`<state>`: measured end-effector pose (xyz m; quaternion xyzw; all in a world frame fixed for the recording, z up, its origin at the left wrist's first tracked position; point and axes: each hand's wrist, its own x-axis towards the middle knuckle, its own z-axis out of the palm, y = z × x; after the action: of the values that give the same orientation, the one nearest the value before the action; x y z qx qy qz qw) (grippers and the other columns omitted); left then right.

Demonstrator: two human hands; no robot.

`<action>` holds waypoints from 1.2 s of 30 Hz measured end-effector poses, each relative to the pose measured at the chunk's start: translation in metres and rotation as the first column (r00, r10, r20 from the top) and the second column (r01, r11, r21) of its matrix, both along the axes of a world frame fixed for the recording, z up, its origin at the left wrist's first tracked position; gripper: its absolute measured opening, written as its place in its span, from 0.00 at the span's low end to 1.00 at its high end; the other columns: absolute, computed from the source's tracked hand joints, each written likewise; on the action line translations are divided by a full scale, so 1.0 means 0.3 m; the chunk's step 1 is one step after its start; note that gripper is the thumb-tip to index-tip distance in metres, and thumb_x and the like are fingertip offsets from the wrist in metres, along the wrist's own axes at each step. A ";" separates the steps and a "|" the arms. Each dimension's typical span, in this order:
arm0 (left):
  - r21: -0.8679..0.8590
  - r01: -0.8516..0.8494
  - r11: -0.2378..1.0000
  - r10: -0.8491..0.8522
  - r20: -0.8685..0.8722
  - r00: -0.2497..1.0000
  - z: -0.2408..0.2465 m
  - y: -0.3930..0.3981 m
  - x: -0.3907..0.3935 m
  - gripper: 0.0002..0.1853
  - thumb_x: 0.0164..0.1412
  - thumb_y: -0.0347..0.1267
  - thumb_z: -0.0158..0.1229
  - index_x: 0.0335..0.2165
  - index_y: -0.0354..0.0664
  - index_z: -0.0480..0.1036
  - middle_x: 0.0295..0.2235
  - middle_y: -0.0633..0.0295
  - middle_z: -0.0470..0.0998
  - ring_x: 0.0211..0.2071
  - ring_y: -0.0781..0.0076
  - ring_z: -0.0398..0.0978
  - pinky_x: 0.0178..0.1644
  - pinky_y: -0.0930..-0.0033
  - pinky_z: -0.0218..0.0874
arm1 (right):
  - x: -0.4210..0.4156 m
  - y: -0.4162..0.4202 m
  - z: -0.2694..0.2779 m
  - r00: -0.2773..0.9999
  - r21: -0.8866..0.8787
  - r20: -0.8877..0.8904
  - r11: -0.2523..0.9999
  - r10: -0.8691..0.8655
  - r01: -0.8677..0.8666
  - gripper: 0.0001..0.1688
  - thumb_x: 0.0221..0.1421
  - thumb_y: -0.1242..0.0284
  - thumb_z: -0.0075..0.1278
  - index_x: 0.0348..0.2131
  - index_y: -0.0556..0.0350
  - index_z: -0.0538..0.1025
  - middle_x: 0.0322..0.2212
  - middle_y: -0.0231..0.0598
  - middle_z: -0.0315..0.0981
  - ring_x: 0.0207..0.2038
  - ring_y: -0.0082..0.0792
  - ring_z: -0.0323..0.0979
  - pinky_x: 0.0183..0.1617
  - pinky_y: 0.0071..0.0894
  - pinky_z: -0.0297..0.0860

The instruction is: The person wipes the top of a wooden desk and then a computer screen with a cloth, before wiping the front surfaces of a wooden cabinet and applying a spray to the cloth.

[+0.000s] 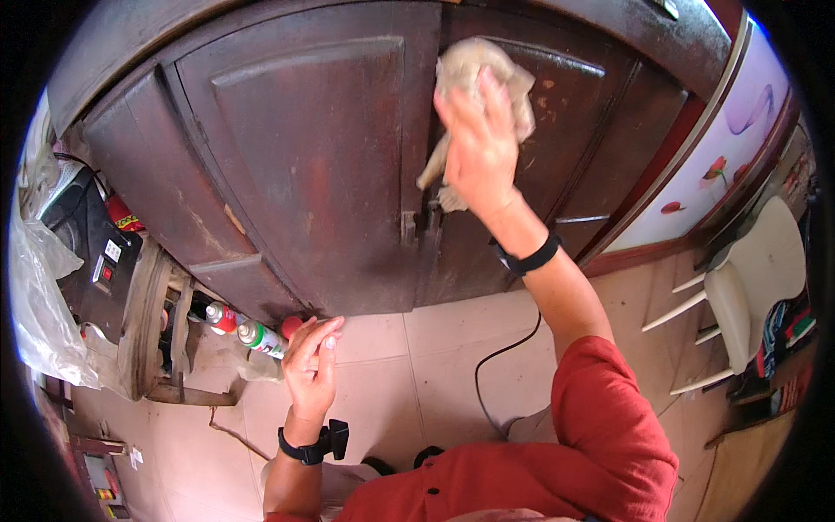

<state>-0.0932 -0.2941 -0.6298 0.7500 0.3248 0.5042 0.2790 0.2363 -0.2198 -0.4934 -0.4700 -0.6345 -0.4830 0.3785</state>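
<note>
My right hand (479, 130) presses a beige cloth (473, 62) flat against the right door (554, 111) of a dark wooden cabinet. The cloth bunches around my fingers, and a loose end hangs below them on the left. Blur softens the hand and cloth. My left hand (313, 355) is raised over the tiled floor with nothing in it, its fingers extended and the thumb a little apart. The left cabinet door (313, 156) stands shut, with a small latch (409, 228) at its inner edge. Scuffs and pale marks show on the wood.
Spray cans (251, 334) stand on the floor left of my left hand. Beyond them are a worn wooden stand (137, 326), a black device (98, 254) and clear plastic sheeting (45, 293). A white chair (734, 300) is at right. A black cable (479, 378) crosses the floor.
</note>
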 end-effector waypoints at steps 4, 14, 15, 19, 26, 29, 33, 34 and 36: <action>-0.022 0.000 1.000 0.000 -0.002 1.000 -0.005 -0.021 -0.003 0.11 0.62 0.23 0.55 0.41 0.37 0.79 0.34 0.57 0.82 0.36 0.65 0.79 0.58 0.53 0.62 | 0.034 -0.120 -0.332 0.992 -0.357 -0.007 0.927 0.125 -0.119 0.31 0.42 0.80 0.50 0.50 0.49 0.78 0.51 0.35 0.71 0.64 0.46 0.59 0.67 0.56 0.59; 0.065 -0.050 0.997 0.048 0.044 0.998 0.034 -0.018 -0.023 0.10 0.61 0.24 0.57 0.41 0.37 0.80 0.33 0.57 0.83 0.35 0.65 0.80 0.57 0.53 0.64 | -0.102 -0.140 0.026 0.895 -0.010 -0.061 0.896 0.442 -0.444 0.23 0.51 0.83 0.45 0.46 0.53 0.80 0.42 0.44 0.78 0.56 0.53 0.70 0.59 0.48 0.66; 0.065 -0.056 0.996 0.053 0.042 0.998 0.037 -0.015 -0.026 0.10 0.61 0.24 0.57 0.40 0.37 0.80 0.32 0.57 0.83 0.35 0.64 0.80 0.57 0.53 0.64 | -0.134 -0.100 0.128 0.904 0.053 0.039 0.903 0.425 -0.427 0.24 0.52 0.83 0.44 0.47 0.53 0.79 0.44 0.46 0.77 0.56 0.54 0.69 0.59 0.49 0.65; 0.071 -0.044 0.996 0.042 0.029 0.999 0.039 -0.003 -0.016 0.10 0.60 0.24 0.57 0.41 0.38 0.80 0.32 0.58 0.82 0.34 0.63 0.79 0.56 0.52 0.64 | -0.210 0.085 0.232 0.986 0.020 0.035 0.987 0.161 -0.162 0.29 0.55 0.73 0.50 0.57 0.51 0.70 0.56 0.46 0.64 0.65 0.55 0.53 0.66 0.55 0.54; 0.052 -0.090 0.995 0.086 0.069 0.994 0.022 0.039 -0.071 0.10 0.61 0.25 0.58 0.40 0.39 0.80 0.33 0.57 0.83 0.38 0.62 0.79 0.56 0.54 0.65 | -0.205 0.048 0.018 0.980 -0.063 -0.159 0.989 0.120 -0.131 0.30 0.56 0.66 0.54 0.57 0.54 0.71 0.59 0.50 0.61 0.65 0.59 0.55 0.69 0.56 0.51; -0.002 -0.081 0.997 0.081 0.096 0.992 -0.011 0.051 -0.082 0.09 0.61 0.25 0.58 0.40 0.40 0.80 0.34 0.58 0.83 0.37 0.61 0.79 0.55 0.54 0.65 | -0.158 0.062 0.139 0.914 0.222 -0.322 0.958 0.246 -0.180 0.36 0.54 0.75 0.53 0.61 0.60 0.62 0.59 0.58 0.58 0.63 0.59 0.57 0.68 0.53 0.53; 0.017 -0.057 0.998 0.056 0.081 0.995 -0.033 0.080 -0.096 0.09 0.60 0.26 0.58 0.40 0.41 0.80 0.35 0.58 0.82 0.37 0.58 0.78 0.54 0.55 0.66 | -0.177 0.104 0.245 0.920 0.309 -0.335 0.946 0.204 -0.097 0.33 0.51 0.84 0.49 0.58 0.65 0.62 0.56 0.59 0.60 0.61 0.61 0.59 0.66 0.52 0.55; 0.031 -0.065 0.997 0.063 0.075 0.995 -0.033 0.088 -0.105 0.09 0.60 0.26 0.58 0.40 0.41 0.80 0.35 0.58 0.82 0.37 0.58 0.78 0.54 0.55 0.66 | -0.211 0.118 0.239 0.921 0.320 -0.346 0.945 0.179 -0.063 0.33 0.50 0.84 0.48 0.58 0.64 0.63 0.56 0.59 0.60 0.61 0.61 0.59 0.66 0.52 0.55; 0.014 -0.068 0.998 0.066 0.098 0.993 -0.042 0.100 -0.114 0.09 0.60 0.26 0.59 0.40 0.41 0.80 0.34 0.57 0.82 0.37 0.57 0.78 0.54 0.55 0.66 | -0.236 0.131 0.235 0.921 0.344 -0.358 0.939 0.153 -0.022 0.33 0.50 0.86 0.48 0.57 0.61 0.65 0.56 0.58 0.60 0.61 0.59 0.59 0.66 0.52 0.55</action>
<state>-0.1276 -0.2641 -0.6425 0.7154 0.3316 0.5521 0.2710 0.1657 -0.1806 -0.4229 -0.4544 -0.4789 -0.4656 0.5894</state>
